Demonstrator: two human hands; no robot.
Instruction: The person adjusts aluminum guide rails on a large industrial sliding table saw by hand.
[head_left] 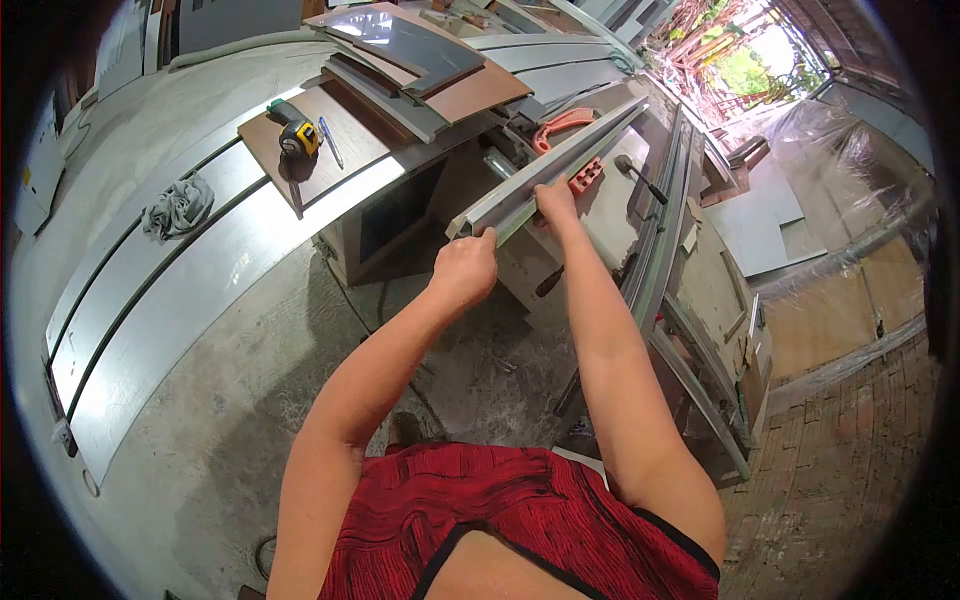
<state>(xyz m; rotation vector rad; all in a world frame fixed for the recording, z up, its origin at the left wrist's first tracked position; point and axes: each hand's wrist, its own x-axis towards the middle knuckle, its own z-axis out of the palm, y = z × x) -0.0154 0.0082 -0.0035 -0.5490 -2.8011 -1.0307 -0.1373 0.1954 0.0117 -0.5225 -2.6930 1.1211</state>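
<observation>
My left hand [465, 268] is closed around the near end of a long, pale metal profile [520, 188]. Further along the same piece, my right hand [556, 203] grips its right edge, fingers curled and partly hidden. The profile slants away from me to the upper right, over a cluttered bench. Just beyond my right hand lies a red block with holes [586, 176]. An orange curved tool handle [563, 127] shows behind the profile. To the right rests a tool with a dark shaft and rounded head [640, 178].
On the long metal-topped table [225, 260] at left are a yellow-and-black tape measure [299, 139], a blue pen [331, 143] and a crumpled grey cloth [178, 207]. Stacked panels [485, 92] lie behind. Long metal strips [655, 250] lean at right beside plastic sheeting [850, 190].
</observation>
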